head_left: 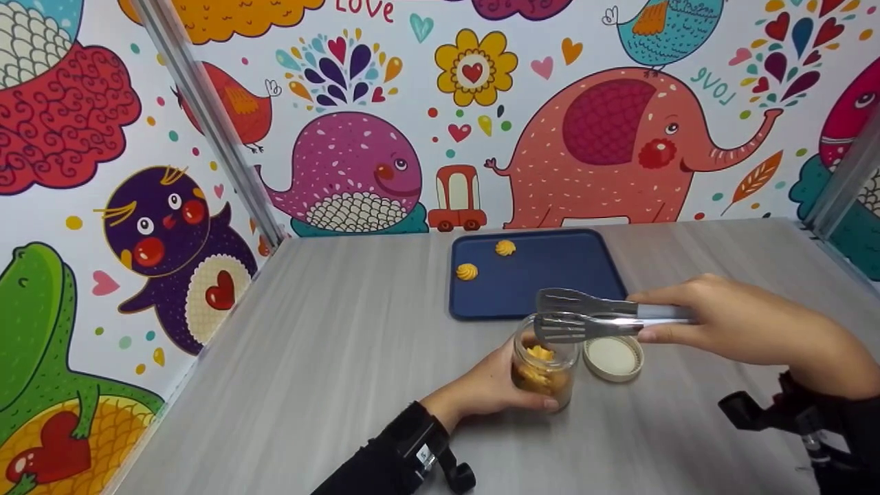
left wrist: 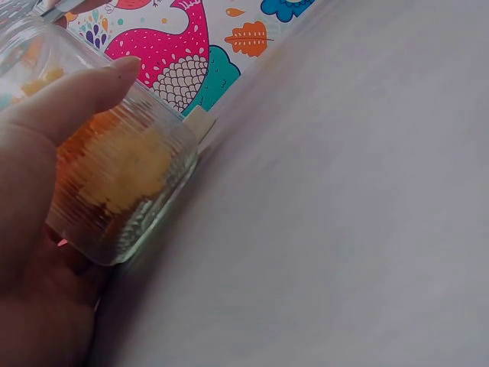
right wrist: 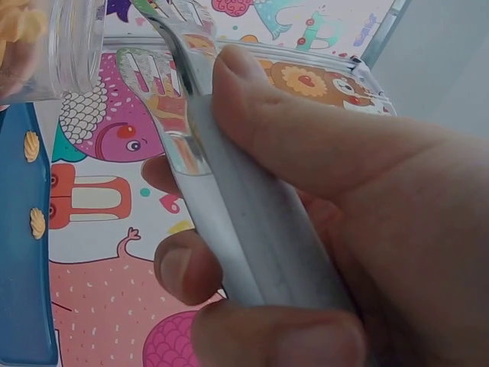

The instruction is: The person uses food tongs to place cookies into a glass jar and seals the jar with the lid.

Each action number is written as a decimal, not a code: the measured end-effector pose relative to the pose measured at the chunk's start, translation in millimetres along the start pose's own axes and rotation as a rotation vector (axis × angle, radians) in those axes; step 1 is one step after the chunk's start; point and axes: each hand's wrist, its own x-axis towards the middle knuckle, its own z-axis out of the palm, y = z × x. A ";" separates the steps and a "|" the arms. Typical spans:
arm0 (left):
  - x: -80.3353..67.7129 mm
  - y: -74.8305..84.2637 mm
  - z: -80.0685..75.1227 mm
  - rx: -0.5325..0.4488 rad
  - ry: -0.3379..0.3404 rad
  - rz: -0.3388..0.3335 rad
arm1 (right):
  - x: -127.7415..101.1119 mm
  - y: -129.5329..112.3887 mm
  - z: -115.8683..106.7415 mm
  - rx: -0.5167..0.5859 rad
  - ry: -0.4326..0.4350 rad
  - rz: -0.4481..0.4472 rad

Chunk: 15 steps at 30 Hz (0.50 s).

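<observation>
The left hand is gripping a glass jar that is standing on the grey table, with the fingers curled round its ribbed side and the thumb lying across the glass. Yellow cookies are filling the jar, and its mouth is open. The right hand is holding a pair of metal tongs, with the thumb pressing on top of the handle and the other fingers curled underneath. The slotted tips of the tongs are hovering just over the mouth of the jar, slightly apart, with nothing between them.

A cream lid is lying flat on the table just to the right of the jar, under the tongs. Behind the jar, a dark blue tray is sitting near the back wall, and two small yellow cookies are lying on its far left part, one nearer and one further back, well apart from the jar. Bright cartoon wallpaper with an elephant and a whale is covering the walls around the table.
</observation>
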 end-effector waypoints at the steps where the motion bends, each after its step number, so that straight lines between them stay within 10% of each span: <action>1: 0.0 -0.1 -0.1 0.000 0.000 0.002 | 0.1 -0.1 -0.1 0.002 -0.002 0.000; 15: -1.1 1.1 -0.2 -0.003 0.000 -0.002 | 3.6 2.1 0.7 0.001 0.026 0.056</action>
